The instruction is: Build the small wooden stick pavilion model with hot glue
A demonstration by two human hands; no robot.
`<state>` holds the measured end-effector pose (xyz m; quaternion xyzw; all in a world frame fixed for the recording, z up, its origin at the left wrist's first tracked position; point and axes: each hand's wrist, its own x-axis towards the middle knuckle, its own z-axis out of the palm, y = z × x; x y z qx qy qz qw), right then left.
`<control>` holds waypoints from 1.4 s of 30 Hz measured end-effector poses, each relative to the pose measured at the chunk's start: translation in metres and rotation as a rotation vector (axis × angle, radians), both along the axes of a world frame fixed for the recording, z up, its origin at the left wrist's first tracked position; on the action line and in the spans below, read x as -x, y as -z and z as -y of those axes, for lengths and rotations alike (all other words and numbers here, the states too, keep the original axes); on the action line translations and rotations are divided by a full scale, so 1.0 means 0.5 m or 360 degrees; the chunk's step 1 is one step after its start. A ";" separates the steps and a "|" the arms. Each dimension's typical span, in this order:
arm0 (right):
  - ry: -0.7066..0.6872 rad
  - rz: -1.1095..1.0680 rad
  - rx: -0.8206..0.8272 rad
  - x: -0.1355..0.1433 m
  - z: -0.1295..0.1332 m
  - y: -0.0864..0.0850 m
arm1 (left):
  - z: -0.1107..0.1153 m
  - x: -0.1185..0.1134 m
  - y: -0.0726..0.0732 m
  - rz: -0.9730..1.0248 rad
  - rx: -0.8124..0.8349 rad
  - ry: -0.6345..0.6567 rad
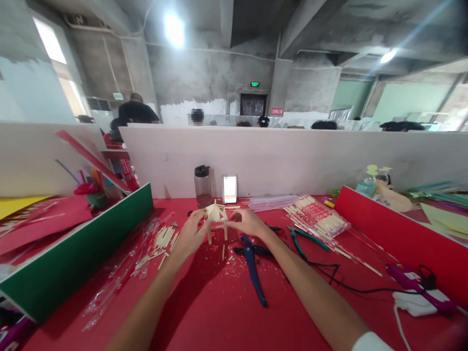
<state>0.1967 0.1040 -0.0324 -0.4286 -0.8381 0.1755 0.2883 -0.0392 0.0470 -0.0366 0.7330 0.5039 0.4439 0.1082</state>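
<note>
A small pavilion-like model of pale wooden sticks (pixel 216 213) stands on the red table, with a ribbed pointed roof and thin legs. My left hand (pixel 195 229) grips its left side, thumb and fingers closed at the roof edge. On the other side, my right hand (pixel 246 222) has its thumb and fingers pinched at the model's right upper corner. A short loose stick (pixel 223 252) lies just in front of the legs, among pale scraps. Blue-handled cutters (pixel 253 272) rest below my right hand.
Cut sticks (pixel 165 242) lie in a pile at left beside clear plastic wrapping (pixel 118 277). Green-handled pliers (pixel 309 238) and packaged sticks (pixel 316 216) are at right, near a black cable (pixel 361 290). A bottle (pixel 202 186) and a lit phone (pixel 230 189) stand behind. Green (pixel 83 247) and red (pixel 405 231) dividers flank the area.
</note>
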 end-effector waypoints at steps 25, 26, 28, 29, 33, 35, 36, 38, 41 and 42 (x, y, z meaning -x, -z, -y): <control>0.0170 -0.0100 -0.0191 0.034 0.051 -0.022 | 0.004 0.001 -0.005 -0.0057 0.0013 -0.0040; 0.0186 -0.0072 -0.0196 0.035 0.052 -0.024 | 0.004 0.000 -0.005 -0.0061 0.0020 -0.0040; 0.0197 -0.0019 -0.0184 0.032 0.054 -0.026 | 0.005 -0.001 -0.006 -0.0074 0.0036 -0.0037; 0.0194 -0.0005 -0.0172 0.029 0.054 -0.026 | 0.005 -0.002 -0.006 -0.0077 0.0042 -0.0035; 0.0061 0.0052 -0.0050 0.010 0.060 -0.025 | 0.006 -0.004 -0.007 -0.0053 0.0050 -0.0034; -0.0132 0.0182 0.0070 0.002 0.071 -0.024 | 0.007 -0.004 -0.007 -0.0042 0.0046 -0.0037; -0.0275 0.0273 0.0136 -0.001 0.079 -0.024 | 0.007 -0.004 -0.007 -0.0043 0.0043 -0.0037; -0.0623 0.0427 0.0262 -0.005 0.098 -0.025 | 0.007 -0.003 -0.006 -0.0045 0.0036 -0.0036; -0.1058 0.0488 0.0404 -0.004 0.122 -0.026 | 0.005 -0.002 -0.003 -0.0030 0.0032 -0.0036; -0.1096 0.0467 0.0416 -0.003 0.127 -0.024 | 0.005 -0.002 -0.003 -0.0016 0.0029 -0.0033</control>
